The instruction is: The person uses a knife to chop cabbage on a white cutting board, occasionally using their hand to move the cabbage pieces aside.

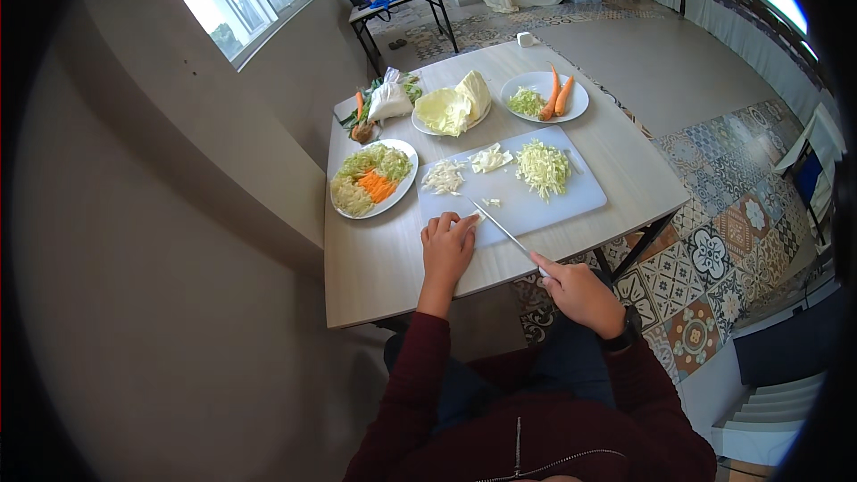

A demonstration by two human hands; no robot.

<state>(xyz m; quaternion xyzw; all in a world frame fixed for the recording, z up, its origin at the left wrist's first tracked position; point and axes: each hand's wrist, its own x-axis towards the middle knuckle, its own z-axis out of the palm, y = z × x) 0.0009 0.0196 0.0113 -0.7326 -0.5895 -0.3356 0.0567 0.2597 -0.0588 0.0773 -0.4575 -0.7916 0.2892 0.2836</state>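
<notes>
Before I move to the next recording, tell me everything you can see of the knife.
The knife has a long, slim, silvery blade that looks like metal. Its handle is mostly hidden in the right hand, which grips it. The blade slants away and leftward over the pale cutting board, its tip close to the left hand. Whether its edge touches the board cannot be told.

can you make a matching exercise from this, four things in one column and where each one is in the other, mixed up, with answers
Things
1. knife
2. pair of whole carrots
3. carrot strips
4. largest shredded pile

Places
A. left plate
B. cutting board
C. far-right plate
D. right hand

Pairs: 1-D, 2-C, 3-A, 4-B
</notes>
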